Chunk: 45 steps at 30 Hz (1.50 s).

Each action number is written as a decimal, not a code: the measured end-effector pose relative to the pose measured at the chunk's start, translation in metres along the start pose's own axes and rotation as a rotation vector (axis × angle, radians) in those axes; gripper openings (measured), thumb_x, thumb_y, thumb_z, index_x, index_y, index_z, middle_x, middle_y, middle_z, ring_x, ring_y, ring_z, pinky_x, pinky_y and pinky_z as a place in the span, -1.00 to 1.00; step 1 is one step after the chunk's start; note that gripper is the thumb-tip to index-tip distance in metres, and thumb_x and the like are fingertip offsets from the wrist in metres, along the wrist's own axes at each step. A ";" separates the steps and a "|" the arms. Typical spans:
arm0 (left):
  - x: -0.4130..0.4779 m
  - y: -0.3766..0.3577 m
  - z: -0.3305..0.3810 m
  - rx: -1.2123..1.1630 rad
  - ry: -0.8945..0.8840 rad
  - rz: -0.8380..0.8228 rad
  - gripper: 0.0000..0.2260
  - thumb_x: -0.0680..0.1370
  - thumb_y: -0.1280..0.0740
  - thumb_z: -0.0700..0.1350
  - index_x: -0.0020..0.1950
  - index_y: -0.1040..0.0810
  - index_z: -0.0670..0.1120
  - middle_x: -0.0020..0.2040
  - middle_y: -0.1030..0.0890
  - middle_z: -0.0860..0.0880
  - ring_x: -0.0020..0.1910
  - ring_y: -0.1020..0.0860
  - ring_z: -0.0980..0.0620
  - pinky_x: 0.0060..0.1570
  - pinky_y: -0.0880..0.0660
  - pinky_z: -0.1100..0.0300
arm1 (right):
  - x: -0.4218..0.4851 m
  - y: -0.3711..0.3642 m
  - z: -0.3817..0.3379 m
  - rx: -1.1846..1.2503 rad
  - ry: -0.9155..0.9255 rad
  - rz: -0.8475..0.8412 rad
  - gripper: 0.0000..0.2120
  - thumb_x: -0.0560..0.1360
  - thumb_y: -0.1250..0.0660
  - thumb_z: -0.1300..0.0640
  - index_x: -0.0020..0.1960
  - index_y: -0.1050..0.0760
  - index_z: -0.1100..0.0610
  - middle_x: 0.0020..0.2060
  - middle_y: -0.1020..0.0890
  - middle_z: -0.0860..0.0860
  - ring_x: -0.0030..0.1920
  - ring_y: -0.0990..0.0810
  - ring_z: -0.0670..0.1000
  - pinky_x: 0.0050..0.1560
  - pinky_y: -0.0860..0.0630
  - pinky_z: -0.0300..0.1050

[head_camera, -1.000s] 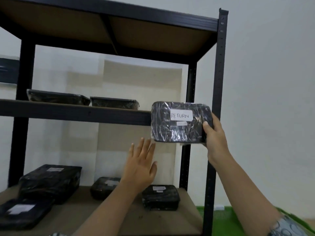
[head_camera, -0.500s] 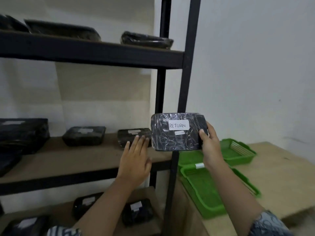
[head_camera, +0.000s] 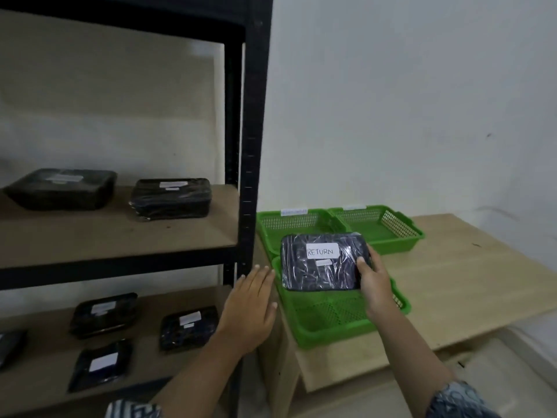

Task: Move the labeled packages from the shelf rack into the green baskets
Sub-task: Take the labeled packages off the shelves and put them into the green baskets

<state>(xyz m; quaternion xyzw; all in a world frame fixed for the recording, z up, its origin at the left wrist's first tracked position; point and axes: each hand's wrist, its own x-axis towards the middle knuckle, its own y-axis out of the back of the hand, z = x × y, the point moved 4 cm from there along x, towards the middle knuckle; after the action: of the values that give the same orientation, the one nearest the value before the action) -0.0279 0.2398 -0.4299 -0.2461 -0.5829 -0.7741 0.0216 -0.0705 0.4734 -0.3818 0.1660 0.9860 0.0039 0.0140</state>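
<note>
My right hand (head_camera: 375,282) grips the right end of a black wrapped package (head_camera: 322,262) with a white label reading RETURN. I hold it in the air above the nearest green basket (head_camera: 331,324). Two more green baskets stand behind it, one at the back left (head_camera: 289,223) and one at the back right (head_camera: 379,226). My left hand (head_camera: 251,309) hovers flat with straight fingers and holds nothing, just left of the nearest basket and in front of the rack's black post (head_camera: 250,164). More labeled black packages lie on the shelves, such as one on the middle shelf (head_camera: 171,196).
The baskets stand on a light wooden table (head_camera: 452,285) to the right of the rack, against a white wall. Another package (head_camera: 61,188) lies on the middle shelf. Several packages lie on the lower shelf, among them one (head_camera: 188,327) near my left forearm.
My view has swung down and to the right. The package in my right hand has come off the rack side and now hangs over the nearest basket. My left hand followed alongside.
</note>
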 end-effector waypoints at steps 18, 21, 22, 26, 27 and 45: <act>0.066 -0.152 0.019 0.100 0.402 -0.349 -0.41 0.61 -0.01 0.05 0.53 0.17 -0.14 0.54 0.16 -0.10 0.50 0.20 -0.05 0.45 0.14 -0.03 | 0.154 0.005 0.148 -0.290 -0.277 -0.172 -0.63 0.63 -0.08 0.24 0.43 -0.30 0.12 0.29 -0.47 0.17 0.16 -0.47 0.10 0.10 -0.41 -0.07; 0.063 -0.161 0.012 0.072 0.417 -0.316 -0.41 0.54 -0.05 0.02 0.52 -0.02 -0.19 0.53 -0.05 -0.14 0.50 -0.04 -0.08 0.40 0.05 -0.03 | 0.162 -0.009 0.161 -0.304 -0.300 -0.200 -0.61 0.64 -0.07 0.22 0.46 -0.23 0.10 0.33 -0.42 0.18 0.23 -0.45 0.14 0.14 -0.40 -0.02; 0.062 -0.162 0.011 0.058 0.418 -0.300 -0.41 0.49 -0.07 0.01 0.48 -0.16 -0.21 0.49 -0.19 -0.16 0.46 -0.19 -0.11 0.36 -0.05 -0.07 | 0.163 -0.012 0.165 -0.305 -0.303 -0.204 -0.59 0.64 -0.08 0.20 0.48 -0.19 0.10 0.35 -0.40 0.19 0.28 -0.43 0.17 0.19 -0.39 0.01; 0.059 -0.166 0.011 0.073 0.402 -0.254 -0.42 0.44 -0.09 0.01 0.41 -0.32 -0.23 0.41 -0.36 -0.18 0.38 -0.33 -0.12 0.30 -0.20 -0.15 | 0.157 -0.020 0.178 -0.403 -0.198 -0.327 -0.27 0.45 -0.41 -0.01 0.48 -0.12 0.09 0.35 -0.41 0.18 0.30 -0.43 0.19 0.30 -0.40 0.10; 0.059 -0.165 0.011 0.071 0.403 -0.243 -0.42 0.45 -0.09 0.01 0.42 -0.31 -0.23 0.42 -0.35 -0.17 0.39 -0.32 -0.12 0.30 -0.20 -0.16 | 0.154 -0.020 0.181 -0.495 -0.168 -0.378 -0.11 0.32 -0.48 -0.16 0.48 -0.11 0.05 0.34 -0.40 0.17 0.30 -0.43 0.18 0.31 -0.40 0.13; 0.056 -0.170 0.009 0.028 0.432 -0.240 -0.40 0.49 -0.03 0.03 0.51 -0.11 -0.17 0.51 -0.15 -0.11 0.48 -0.12 -0.05 0.38 -0.11 -0.14 | 0.162 -0.043 0.169 -1.388 0.254 -0.483 -0.07 0.35 -0.22 -0.44 0.51 -0.03 0.05 0.47 -0.12 0.21 0.43 -0.15 0.23 0.37 -0.19 0.11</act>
<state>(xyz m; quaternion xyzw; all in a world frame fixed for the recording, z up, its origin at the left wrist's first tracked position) -0.1281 0.3171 -0.5574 -0.0033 -0.6003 -0.7977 0.0569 -0.2324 0.4858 -0.5554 -0.1042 0.7598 0.6417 0.0019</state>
